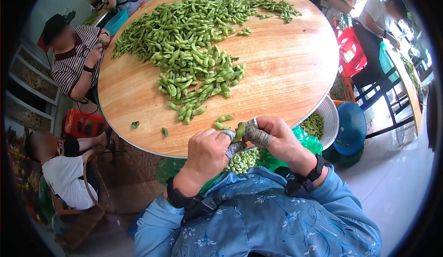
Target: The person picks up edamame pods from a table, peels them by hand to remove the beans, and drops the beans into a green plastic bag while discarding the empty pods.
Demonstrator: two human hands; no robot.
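Between my two hands, in front of the round table's near edge, is a green soybean pod (240,132). My left hand (205,154) is closed with its fingertips on the pod's lower end. My right hand (282,140) pinches at the same pod from the other side. Grey wraps (259,136) cover some fingertips of both hands. Right below lie pale green shelled beans (243,161), partly hidden by my hands, with green plastic (308,140) around them. A few loose pods (223,122) rest on the table just beyond my left hand.
A large heap of soybean pods (194,40) covers much of the round wooden table (277,67). At the right stand a white basket (329,118) holding pods and a blue basin (353,127). Other people sit on the left and far right. A red stool (85,123) is at left.
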